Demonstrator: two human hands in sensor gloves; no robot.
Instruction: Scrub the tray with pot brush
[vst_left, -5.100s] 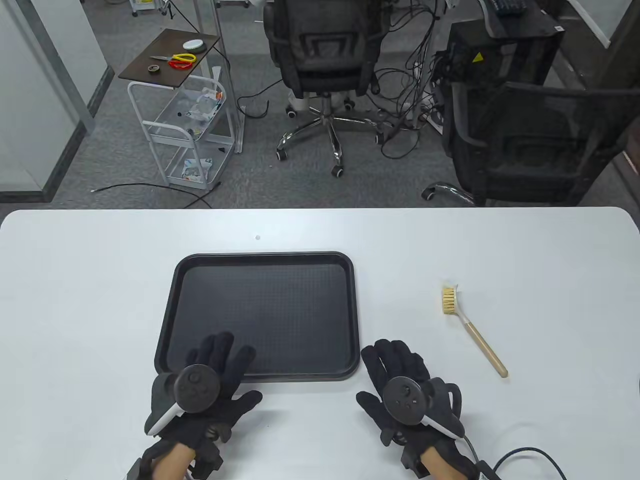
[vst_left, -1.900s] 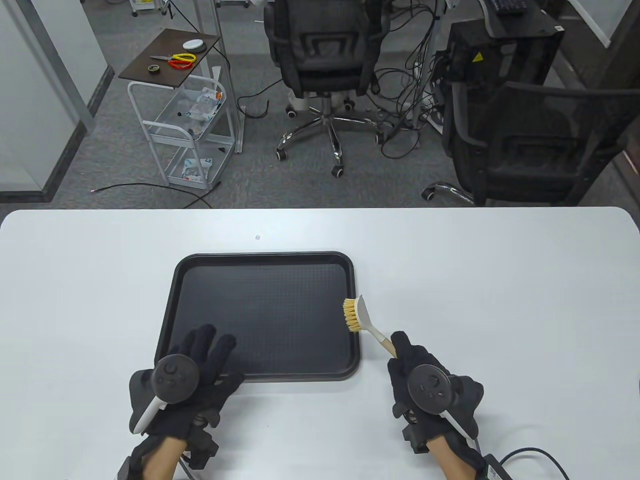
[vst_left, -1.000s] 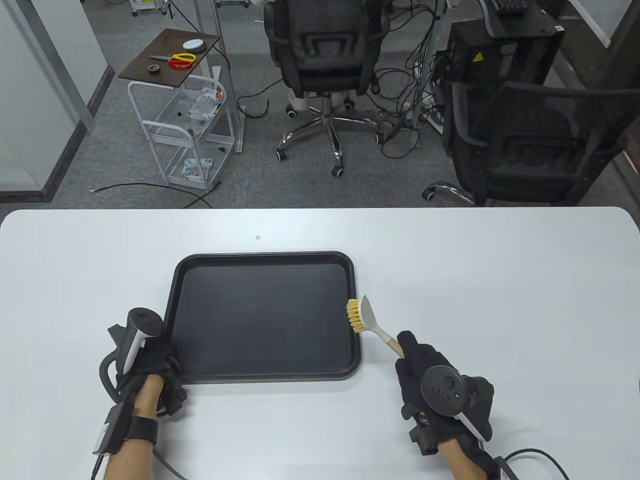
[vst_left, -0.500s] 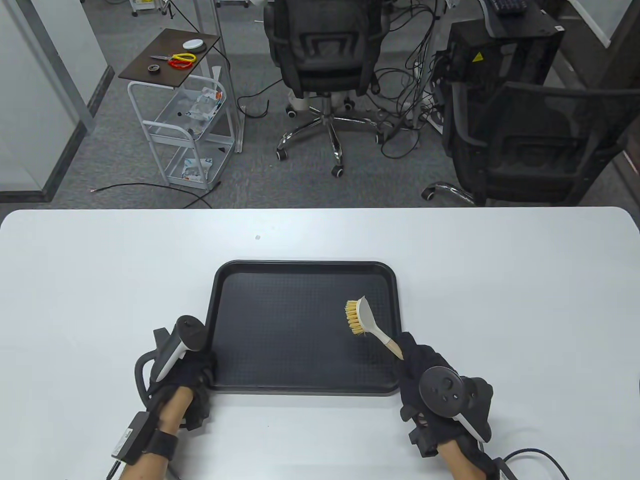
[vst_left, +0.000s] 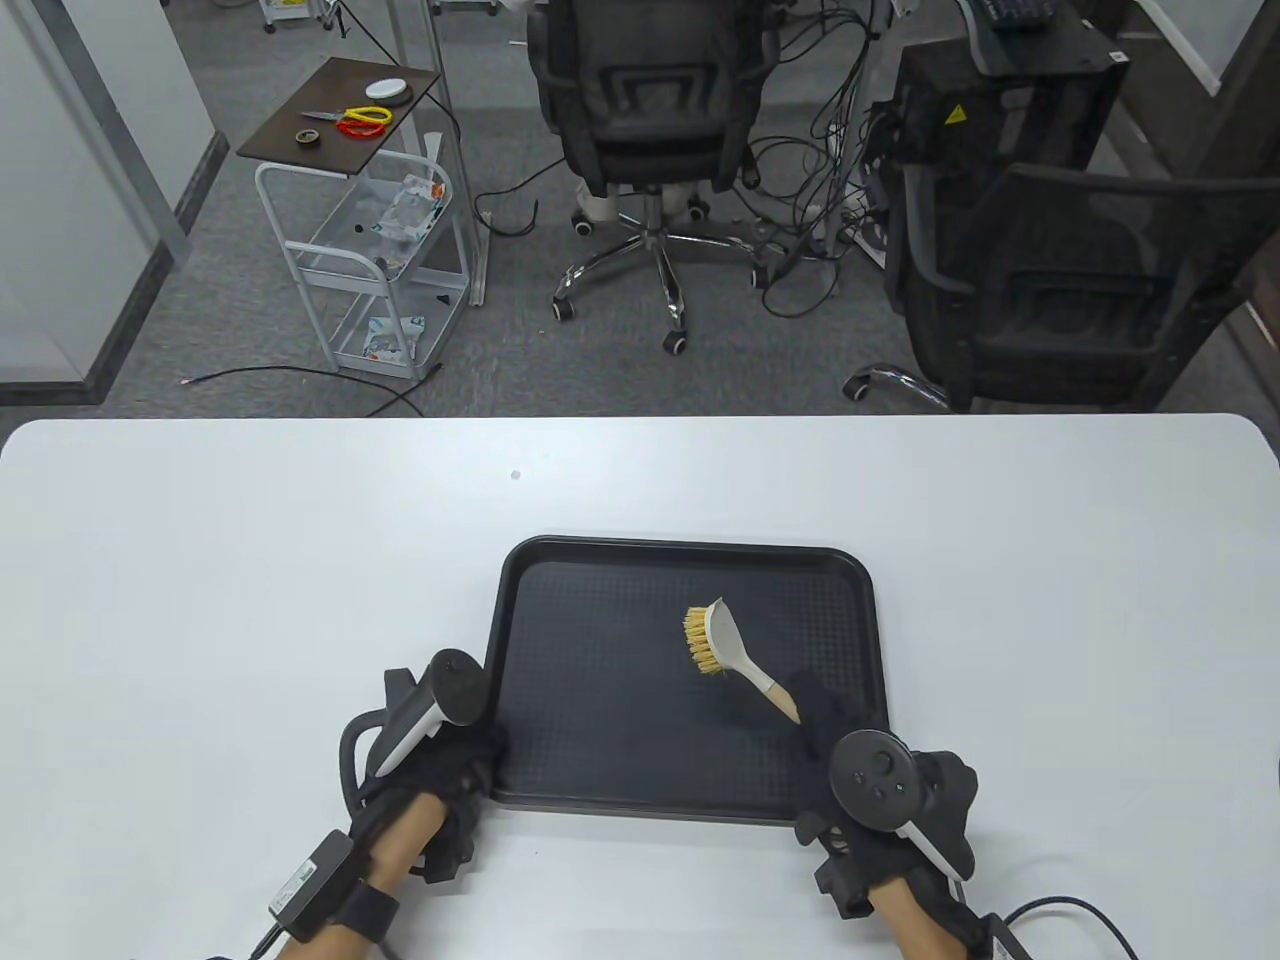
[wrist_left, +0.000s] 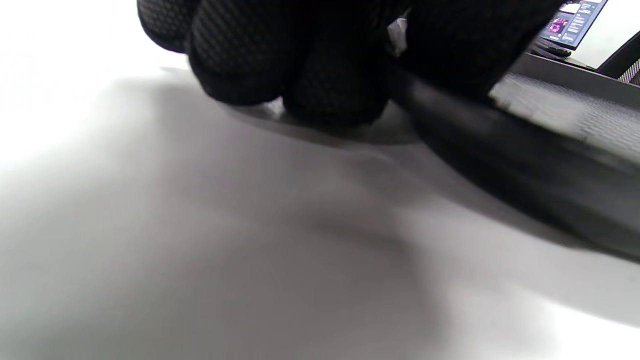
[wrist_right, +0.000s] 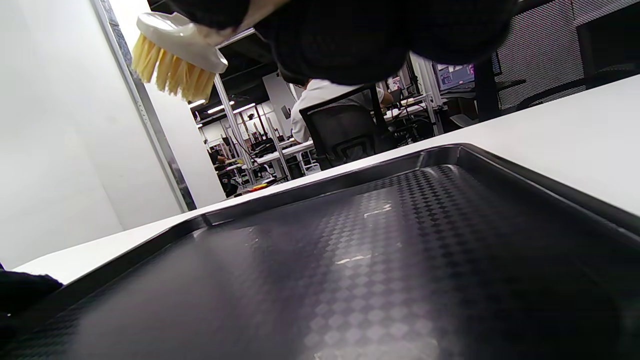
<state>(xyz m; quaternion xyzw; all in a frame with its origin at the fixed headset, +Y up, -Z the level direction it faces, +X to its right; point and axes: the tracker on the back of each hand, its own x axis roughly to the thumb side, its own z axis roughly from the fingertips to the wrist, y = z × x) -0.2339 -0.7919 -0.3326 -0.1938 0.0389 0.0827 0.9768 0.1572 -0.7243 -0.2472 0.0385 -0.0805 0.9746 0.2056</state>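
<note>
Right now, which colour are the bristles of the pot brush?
Pale yellow bristles on the pot brush, clearest in the right wrist view.

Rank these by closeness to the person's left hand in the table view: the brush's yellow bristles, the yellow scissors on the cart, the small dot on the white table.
1. Yellow bristles, over the tray, right of the left hand.
2. Small dot, on the table beyond the tray.
3. Yellow scissors, far back on the cart.

Brush handle (vst_left: 778, 695) end buried in the right hand (vst_left: 880, 790); left wrist view motion-blurred throughout.
</note>
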